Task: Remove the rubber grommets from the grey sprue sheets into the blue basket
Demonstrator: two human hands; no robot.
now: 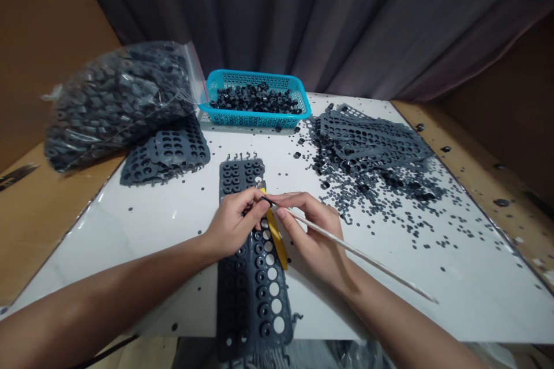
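Note:
A dark rubber sheet (pixel 234 300) with rows of round parts and a column of empty holes lies lengthwise on the white table. Above its upper half, my left hand (pixel 236 222) pinches a small black rubber part (pixel 266 200) between thumb and fingers. My right hand (pixel 314 236) is closed on a long thin whitish stick (pixel 367 256), whose dark tip meets the small part. Beneath the hands, a yellow tool (pixel 277 239) rests at a slant over the sheet's right edge.
Behind stands a blue basket (pixel 255 122) of small black parts. A full clear bag (pixel 121 98) sits at the left beside more rubber sheets (pixel 179 147). At the right, punched sheets (pixel 372 135) lie among scattered bits on the white table (pixel 173 213).

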